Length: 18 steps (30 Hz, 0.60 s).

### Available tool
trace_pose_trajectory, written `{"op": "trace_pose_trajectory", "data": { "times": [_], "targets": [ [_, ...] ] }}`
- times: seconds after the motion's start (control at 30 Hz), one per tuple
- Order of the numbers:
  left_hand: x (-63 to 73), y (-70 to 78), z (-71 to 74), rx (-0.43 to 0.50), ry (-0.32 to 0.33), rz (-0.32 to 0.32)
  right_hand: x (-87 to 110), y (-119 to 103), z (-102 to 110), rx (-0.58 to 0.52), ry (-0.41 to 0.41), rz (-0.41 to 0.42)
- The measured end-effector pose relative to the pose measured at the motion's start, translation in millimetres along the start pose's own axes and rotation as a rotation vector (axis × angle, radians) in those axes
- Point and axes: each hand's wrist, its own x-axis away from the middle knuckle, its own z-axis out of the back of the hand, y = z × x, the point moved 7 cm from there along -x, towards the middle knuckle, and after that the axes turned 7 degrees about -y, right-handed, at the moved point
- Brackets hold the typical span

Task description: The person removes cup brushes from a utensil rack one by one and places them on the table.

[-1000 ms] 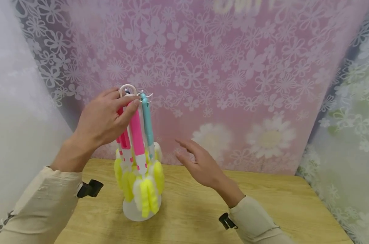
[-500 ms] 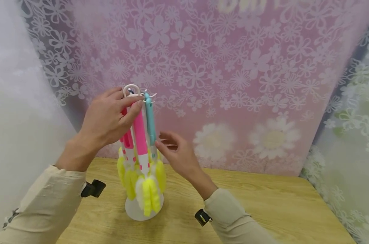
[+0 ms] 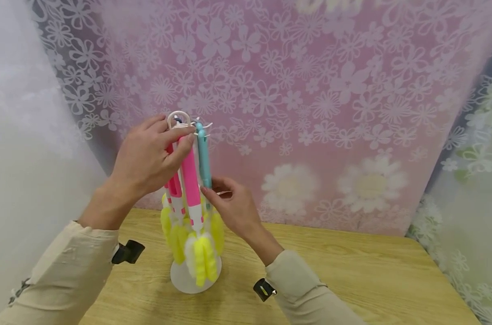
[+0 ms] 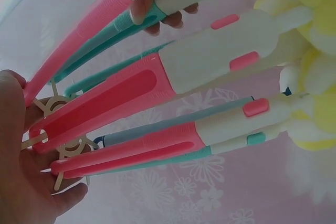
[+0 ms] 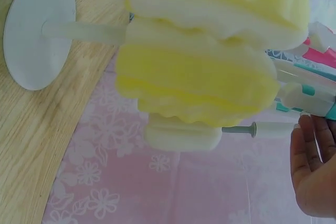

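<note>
Head view: the top of a white stand point(image 3: 184, 280), at the left of the table point(image 3: 335, 271), is gripped by the left hand point(image 3: 146, 155). A teal-handled brush point(image 3: 203, 158) hung beside a pink-handled brush point(image 3: 190, 176) is pinched by the right hand point(image 3: 235, 205).

Free room right of the right grip point(image 3: 234, 206), a barrier of brushes point(image 3: 191, 189) (close-set) leftward.

Before me, one pink flower-printed backdrop point(image 3: 306, 90), one wood-grain tabletop point(image 3: 331, 271), pale wall point(image 3: 18, 149) at my left, flowered panel point(image 3: 473, 225) at my right
</note>
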Motion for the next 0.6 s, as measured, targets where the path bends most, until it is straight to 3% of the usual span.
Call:
{"op": "trace_pose_trajectory", "data": {
  "times": [0.6],
  "targets": [
    [-0.1, 2.6, -0.9, -0.008, 0.000, 0.011, 21.9, 1, 54, 0.026, 0.110, 0.043]
  ]
}}
